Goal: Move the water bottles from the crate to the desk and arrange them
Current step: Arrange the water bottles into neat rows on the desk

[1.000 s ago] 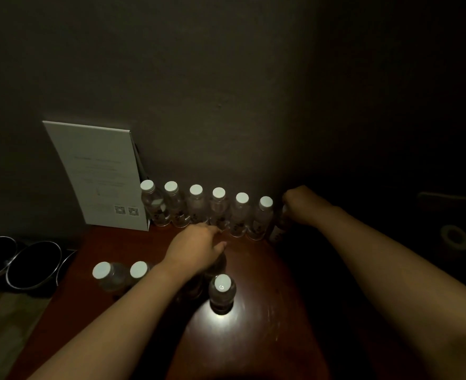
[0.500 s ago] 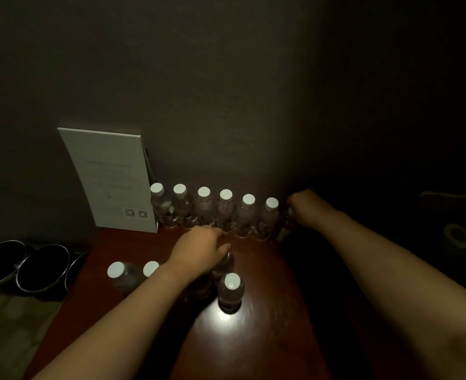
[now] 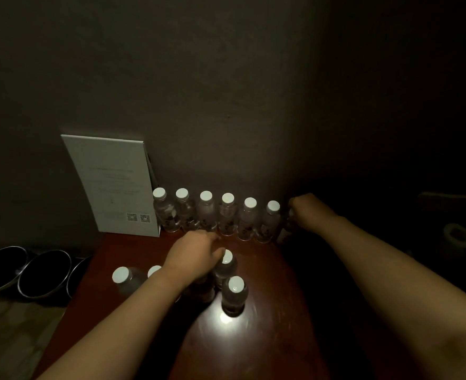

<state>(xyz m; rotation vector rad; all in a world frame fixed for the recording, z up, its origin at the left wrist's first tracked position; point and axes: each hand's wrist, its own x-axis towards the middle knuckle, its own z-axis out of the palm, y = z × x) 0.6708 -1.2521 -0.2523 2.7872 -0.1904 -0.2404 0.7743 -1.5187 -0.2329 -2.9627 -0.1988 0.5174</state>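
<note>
While gripping a bottle point(image 3: 284, 231) at row's end, right hand point(image 3: 307, 212) curled | left hand point(image 3: 196, 255) clasping capped bottle point(image 3: 225, 266) beneath | worktop point(image 3: 259, 338).

Dim hotel-like room: wooden desk point(image 3: 267, 338), QR-code info card point(image 3: 116, 185).

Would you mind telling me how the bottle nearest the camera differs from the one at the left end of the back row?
The nearest bottle stands alone in a bright glare; the left-end bottle stands in a row beside the white card. Both are upright and white-capped.
</note>
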